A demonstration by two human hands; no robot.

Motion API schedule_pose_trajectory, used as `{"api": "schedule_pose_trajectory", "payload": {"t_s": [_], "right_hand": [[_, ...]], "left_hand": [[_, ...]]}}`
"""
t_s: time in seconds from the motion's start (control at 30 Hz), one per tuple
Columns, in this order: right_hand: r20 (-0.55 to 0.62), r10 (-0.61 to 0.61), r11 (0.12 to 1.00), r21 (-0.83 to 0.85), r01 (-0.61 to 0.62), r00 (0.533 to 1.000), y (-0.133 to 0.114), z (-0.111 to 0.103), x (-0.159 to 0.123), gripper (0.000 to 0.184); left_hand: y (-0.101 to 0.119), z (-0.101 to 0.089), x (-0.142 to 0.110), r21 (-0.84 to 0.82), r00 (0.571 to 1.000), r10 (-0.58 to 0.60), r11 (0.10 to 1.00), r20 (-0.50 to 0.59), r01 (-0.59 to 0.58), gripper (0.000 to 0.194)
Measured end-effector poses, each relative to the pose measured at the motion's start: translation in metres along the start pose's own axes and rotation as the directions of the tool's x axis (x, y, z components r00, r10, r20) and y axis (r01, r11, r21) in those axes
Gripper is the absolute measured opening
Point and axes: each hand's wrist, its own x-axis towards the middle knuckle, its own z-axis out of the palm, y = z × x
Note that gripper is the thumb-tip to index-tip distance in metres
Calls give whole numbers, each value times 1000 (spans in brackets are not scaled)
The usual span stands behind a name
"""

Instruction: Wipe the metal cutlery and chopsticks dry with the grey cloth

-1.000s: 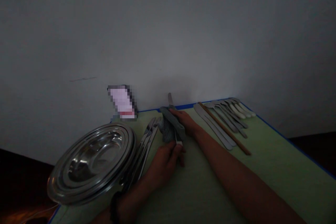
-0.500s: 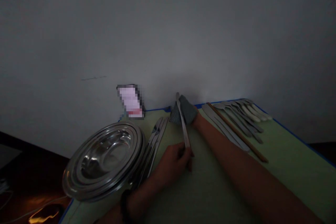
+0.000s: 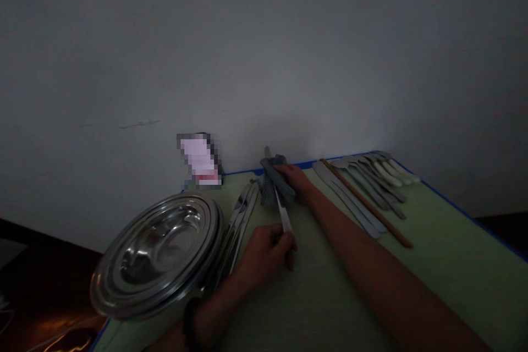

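My left hand (image 3: 270, 247) is closed round the handle end of a table knife (image 3: 284, 217), which points away from me toward the wall. A grey-blue cloth (image 3: 272, 190) is wrapped over the knife's blade, and the blade's tip shows beyond it. My right hand (image 3: 293, 179) grips the cloth around the blade, its fingers partly hidden by the fabric. Left of my left hand lie several more table knives (image 3: 243, 209), side by side on the green tabletop (image 3: 325, 286).
A stack of shiny steel dishes (image 3: 165, 253) stands at the left. A phone (image 3: 202, 159) leans on the wall (image 3: 264, 55) behind. To the right lie two flat knives (image 3: 346, 198), a wooden chopstick (image 3: 367, 203), metal spoons (image 3: 371, 187) and several white-handled pieces (image 3: 390, 173).
My right hand has folded the cloth over the blade, which earlier lay bare on top of it. The whole view has shifted slightly, moving things left.
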Motion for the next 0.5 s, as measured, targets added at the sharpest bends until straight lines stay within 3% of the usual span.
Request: {"api": "schedule_pose_trajectory", "payload": {"t_s": [0.1, 0.3, 0.5], "right_hand": [[8, 15, 1000, -27, -15, 1000, -3, 1, -5, 21], [-141, -3, 999, -40, -2, 990, -1, -2, -8, 24], [-209, -62, 998, -44, 55, 976, 4, -3, -15, 30]], "left_hand": [[2, -2, -2, 4, 999, 6, 1000, -31, -6, 25], [-2, -3, 0, -44, 997, 28, 999, -74, -31, 26], [-5, -1, 1, -96, 996, 39, 994, -74, -46, 22]]}}
